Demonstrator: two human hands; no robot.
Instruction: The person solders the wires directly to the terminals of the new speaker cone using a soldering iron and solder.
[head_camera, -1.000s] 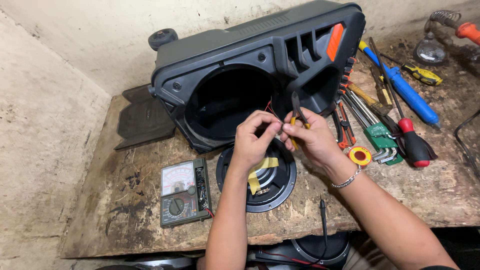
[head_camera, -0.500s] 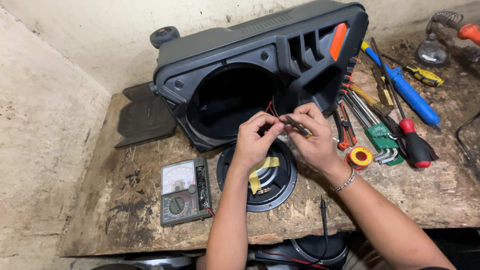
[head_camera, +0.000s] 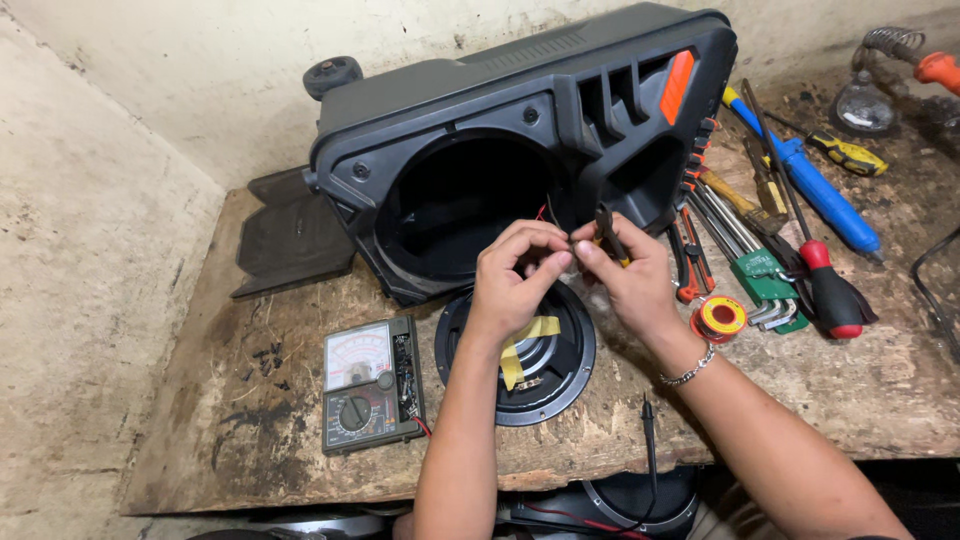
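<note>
Both hands meet above the loose round speaker driver (head_camera: 520, 355), just in front of the big opening in the black speaker cabinet (head_camera: 520, 130) lying on its side on the wooden desk (head_camera: 880, 390). Left hand (head_camera: 510, 285): fingers together, pinching thin wires (head_camera: 546, 213), one red, that run back into the cabinet opening. Right hand (head_camera: 625, 280): fingers clamped on a small pair of pliers (head_camera: 606, 228), dark jaws pointing up, yellow handle mostly hidden in the palm; thumb and forefinger tips touch the left hand's fingertips at the wire ends. Can't tell whether the plier jaws grip anything. Driver sits cone down, magnet up, yellow tape strip across its back, partly under the left wrist. Left of the driver: an analogue multimeter (head_camera: 370, 385), flat on the desk, its back section open. Just right of the right wrist: a solder spool (head_camera: 719, 318), yellow rim, red core. Further right: a green hex key set (head_camera: 765, 280), a red-handled screwdriver (head_camera: 825, 285), a blue-handled tool (head_camera: 815, 185). Black probe (head_camera: 648, 425) hangs over the near desk edge between the forearms. Chain bracelet on the right wrist.
</note>
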